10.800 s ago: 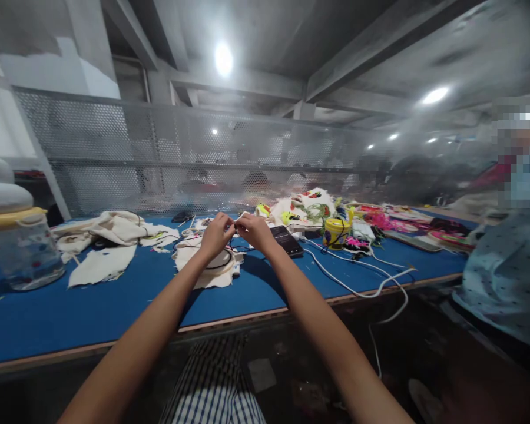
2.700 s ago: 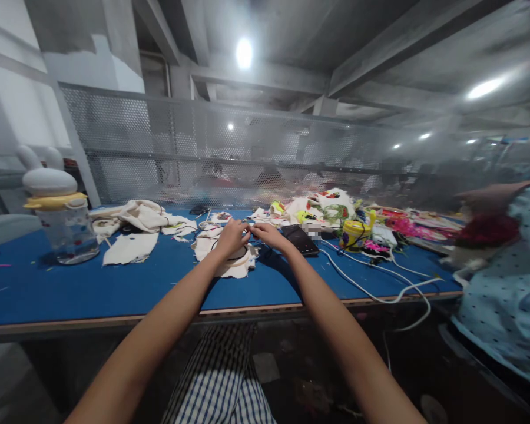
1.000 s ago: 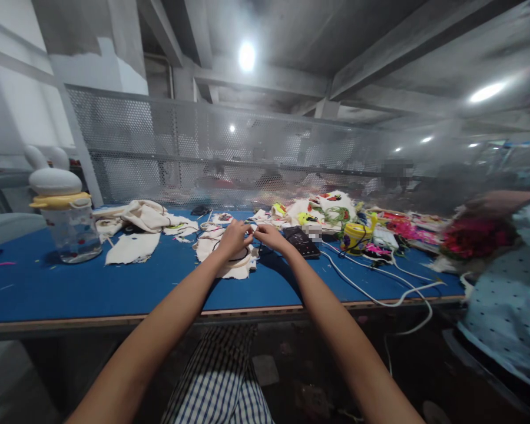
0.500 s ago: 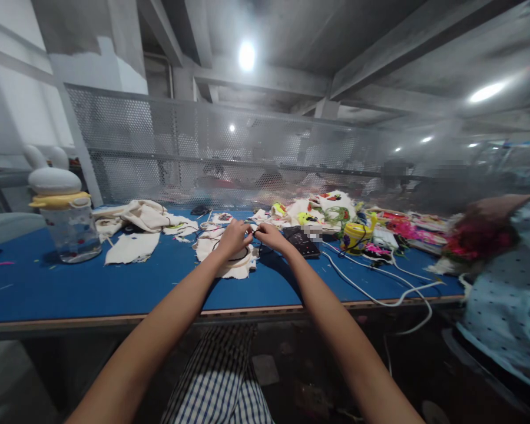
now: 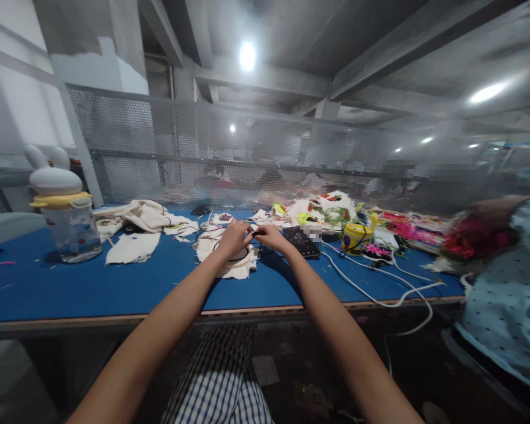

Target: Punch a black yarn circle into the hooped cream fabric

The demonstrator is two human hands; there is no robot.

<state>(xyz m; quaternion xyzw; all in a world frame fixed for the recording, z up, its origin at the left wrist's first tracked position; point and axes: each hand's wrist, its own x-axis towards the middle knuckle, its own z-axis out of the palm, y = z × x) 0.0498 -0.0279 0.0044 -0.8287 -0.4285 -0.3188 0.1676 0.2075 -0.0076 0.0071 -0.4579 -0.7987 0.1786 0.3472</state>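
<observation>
Head view: two hands, left hand (image 5: 234,238) and right hand (image 5: 269,237), fingers pinching one black thread (image 5: 252,234).

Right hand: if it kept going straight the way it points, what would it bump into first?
The right hand points left, toward the left hand, whose fingertips nearly meet it above the cream cloth. It would probably meet that hand first, though depth is hard to judge.

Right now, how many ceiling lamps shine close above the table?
2: one round lamp above the hands, one long lamp at upper right. Small lights far behind the mesh are not counted; others may be hidden.
</observation>
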